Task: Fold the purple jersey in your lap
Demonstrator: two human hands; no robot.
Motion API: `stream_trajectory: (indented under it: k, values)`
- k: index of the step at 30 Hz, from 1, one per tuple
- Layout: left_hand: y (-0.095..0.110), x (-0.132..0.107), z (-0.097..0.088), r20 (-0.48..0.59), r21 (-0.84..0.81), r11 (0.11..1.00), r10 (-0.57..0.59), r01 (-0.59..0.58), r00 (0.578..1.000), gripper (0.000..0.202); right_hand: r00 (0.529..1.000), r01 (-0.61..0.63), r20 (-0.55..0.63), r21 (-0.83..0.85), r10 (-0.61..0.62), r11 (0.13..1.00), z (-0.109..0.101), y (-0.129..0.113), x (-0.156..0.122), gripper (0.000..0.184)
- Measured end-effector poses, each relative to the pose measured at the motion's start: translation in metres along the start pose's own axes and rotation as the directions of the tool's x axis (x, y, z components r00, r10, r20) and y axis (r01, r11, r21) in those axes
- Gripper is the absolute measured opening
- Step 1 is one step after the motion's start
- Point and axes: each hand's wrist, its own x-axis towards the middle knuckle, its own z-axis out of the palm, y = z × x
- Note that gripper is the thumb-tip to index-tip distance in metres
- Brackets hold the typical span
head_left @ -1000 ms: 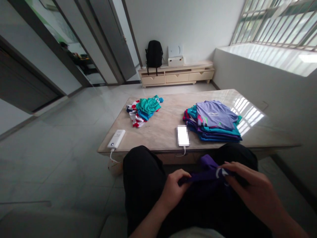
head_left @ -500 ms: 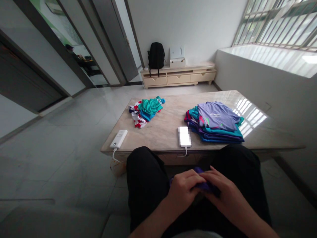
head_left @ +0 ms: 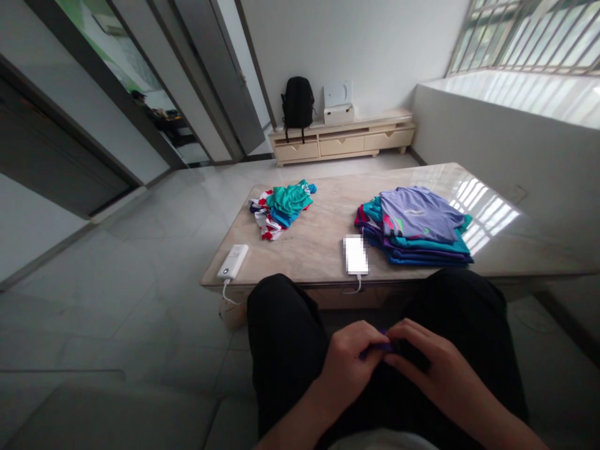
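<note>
over the black trousers (head_left: 285, 340), what's held?

— left hand (head_left: 351, 369) and right hand (head_left: 443, 369) both pinch a small purple garment (head_left: 377, 349), fingers closed on it.

and what's done?

— on the tabletop (head_left: 309, 247), a folded stack of shirts (head_left: 412, 228) sits right; a crumpled heap of shirts (head_left: 281, 209) lies unfolded left.

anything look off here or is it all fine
The crumpled heap of striped and teal clothes on the marble table stands out: it lies bunched and unfolded beside the neat folded stack of shirts. The left hand and right hand pinch purple cloth.
</note>
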Motion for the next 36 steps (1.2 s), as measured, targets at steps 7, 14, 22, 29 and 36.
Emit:
stream_trajectory:
  k: [7,14,22,29,36]
  values:
    - [-0.010,-0.015,0.009,-0.026,0.185,0.983,-0.008,0.013,1.000,0.021,0.999,0.014,-0.048,-0.011,-0.015,1.000,0.004,0.004,0.002,0.019]
    - [-0.009,-0.013,0.005,0.033,0.106,0.981,-0.169,0.165,0.985,0.033,0.991,0.124,-0.051,-0.062,-0.127,0.990,0.004,0.002,0.004,0.018]
    - [-0.032,-0.007,-0.028,0.338,0.244,0.935,-0.332,0.259,0.881,0.017,0.851,0.169,-0.466,-0.190,-0.240,0.967,-0.061,-0.014,-0.007,0.007]
    - [-0.026,0.000,-0.056,0.084,0.346,0.934,-0.128,0.091,0.988,0.005,0.763,0.016,-0.591,-0.384,-0.260,0.923,-0.094,0.001,-0.015,0.019]
    - [-0.014,0.007,-0.075,-0.039,0.229,0.949,-0.214,0.217,0.976,0.006,0.759,-0.105,-0.602,-0.489,-0.248,0.866,-0.107,0.026,-0.021,0.042]
